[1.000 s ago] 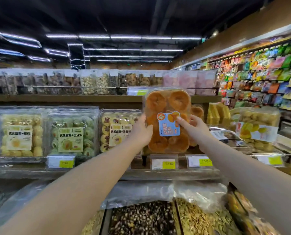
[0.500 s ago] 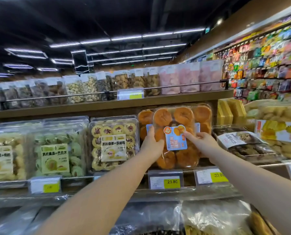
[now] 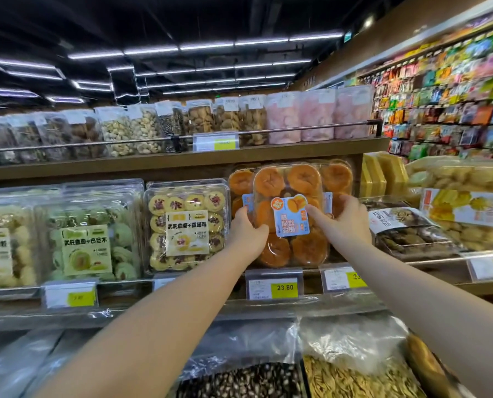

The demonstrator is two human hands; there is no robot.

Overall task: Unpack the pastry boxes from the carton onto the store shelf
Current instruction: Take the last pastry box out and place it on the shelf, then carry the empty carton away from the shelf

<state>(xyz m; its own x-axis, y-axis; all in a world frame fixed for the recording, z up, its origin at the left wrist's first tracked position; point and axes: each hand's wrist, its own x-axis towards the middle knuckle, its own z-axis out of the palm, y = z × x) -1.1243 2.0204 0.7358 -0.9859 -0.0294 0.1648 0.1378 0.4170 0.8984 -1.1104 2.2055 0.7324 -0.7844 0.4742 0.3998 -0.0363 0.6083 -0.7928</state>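
Observation:
A clear pastry box (image 3: 289, 191) of orange round pastries with a blue label stands upright on the middle store shelf (image 3: 182, 159), leaning against two like boxes behind it. My left hand (image 3: 246, 231) grips its lower left edge. My right hand (image 3: 340, 222) holds its right side, thumb on the label. The box's bottom rests at the shelf's front lip above the 23.80 price tag (image 3: 274, 287). No carton is in view.
Left of it stand clear boxes of jam cookies (image 3: 186, 225) and green cookies (image 3: 87, 239). Dark cookie boxes (image 3: 406, 228) and yellow pastry packs (image 3: 466, 196) lie to the right. Jars line the top shelf (image 3: 182, 124). Bulk bins of seeds (image 3: 297, 380) sit below.
Both hands have carried the orange pastry box down and into the shelf row, from raised in front of the shelf to standing against the like boxes. The camera moved closer.

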